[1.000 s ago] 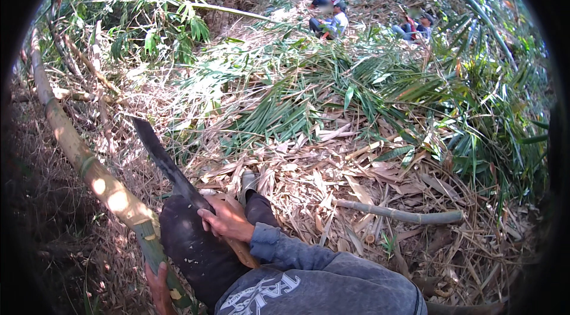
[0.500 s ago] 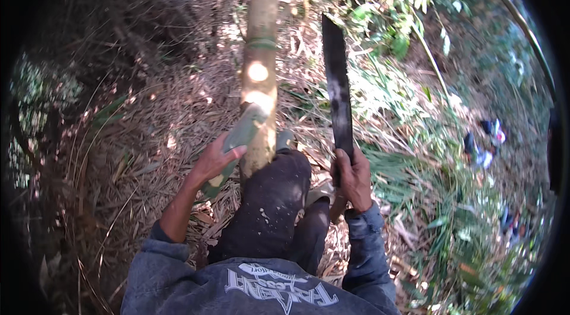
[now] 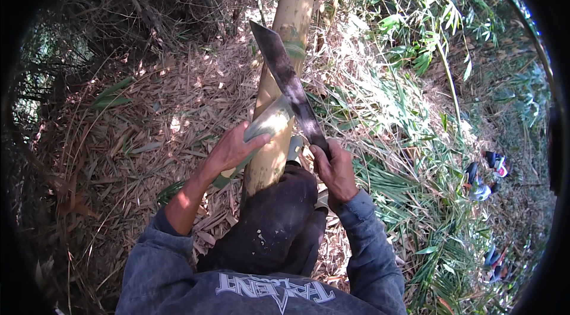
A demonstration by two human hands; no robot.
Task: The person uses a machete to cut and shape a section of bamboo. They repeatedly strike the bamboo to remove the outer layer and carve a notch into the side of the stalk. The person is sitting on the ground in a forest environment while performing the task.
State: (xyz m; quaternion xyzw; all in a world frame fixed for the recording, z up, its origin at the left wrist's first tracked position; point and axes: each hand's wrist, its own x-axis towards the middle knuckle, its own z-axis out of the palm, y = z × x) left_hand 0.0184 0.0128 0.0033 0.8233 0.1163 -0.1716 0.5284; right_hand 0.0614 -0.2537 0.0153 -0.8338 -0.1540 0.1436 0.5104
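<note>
A thick yellow-green bamboo pole (image 3: 295,12) slants down toward my dark-trousered leg, its lower end beside my knee. In my left hand (image 3: 233,149) is a flat green bamboo strip (image 3: 273,118), pinched between thumb and fingers and lying across the front of the pole. My right hand (image 3: 336,168) is closed around the grip of a machete (image 3: 291,82). The long dark blade tilts up to the left, crossing in front of the pole. Its edge is close to the strip's upper end; whether they touch, I cannot tell.
Dry bamboo leaves (image 3: 160,154) cover the ground. Cut green fronds (image 3: 392,178) lie to the right, with leafy stems (image 3: 445,71) beyond. Dark brushwood (image 3: 148,6) stands at the far left. Several blue and dark items (image 3: 481,187), too small to name, lie at the right.
The machete has swung left from upright beside the pole to slanting across it. My left hand and the strip have shifted right and up; the pole now leans more in the view.
</note>
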